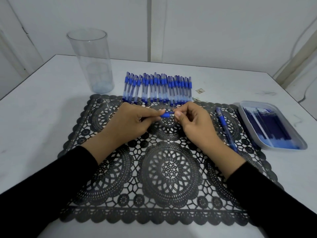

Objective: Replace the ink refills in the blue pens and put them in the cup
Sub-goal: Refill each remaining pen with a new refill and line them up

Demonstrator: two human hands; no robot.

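Over the black lace mat point(161, 170), my left hand point(127, 122) and my right hand point(193, 121) both pinch one blue pen point(167, 115); only its blue grip and silver tip section show between the fingers. A row of several blue pens point(157, 87) lies side by side just beyond the mat. A tall clear cup point(91, 60) stands upright at the far left with nothing in it. On the right, a white tray point(247, 124) holds several blue refills point(269, 127). One loose blue pen point(224, 126) lies on the mat beside the tray.
The white table point(42, 109) ends at a wall close behind the cup and the pen row. A small scrap point(200, 90) lies right of the pens. A cable point(307, 86) runs along the far right wall.
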